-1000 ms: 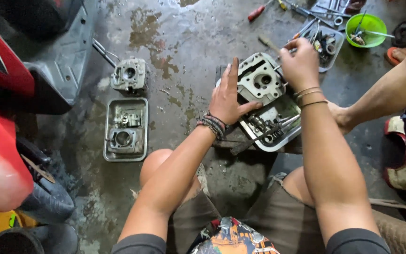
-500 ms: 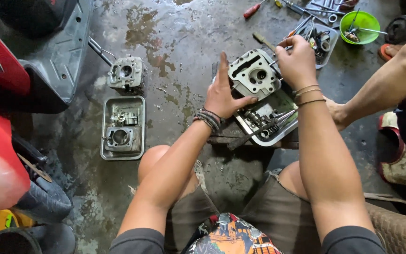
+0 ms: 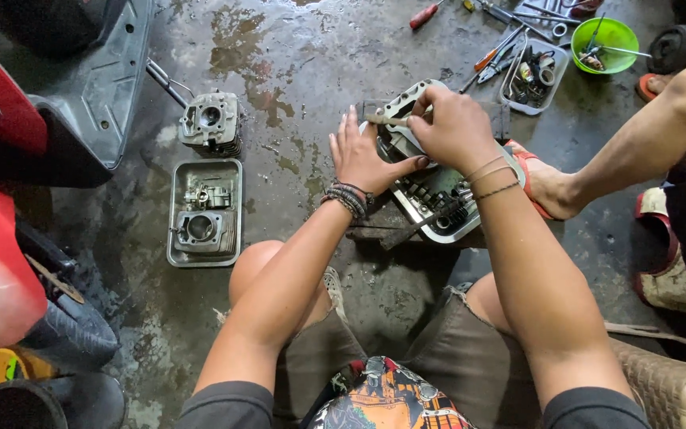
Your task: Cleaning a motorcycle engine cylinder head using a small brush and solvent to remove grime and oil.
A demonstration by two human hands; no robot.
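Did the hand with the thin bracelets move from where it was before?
Yes. The right hand slid from the far right corner of the engine head to its middle, covering most of it, toward the left hand. The metal tray beneath stayed put.

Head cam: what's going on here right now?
A person sits over a wet concrete floor, working on a metal engine part that sits over a tray of small parts. The left hand lies flat against the part; the right hand grips a thin tool on top of it. To the left lie another cylinder block and a second tray holding engine pieces. Another person's arm reaches in from the right. Hand tools and a green bowl lie beyond.
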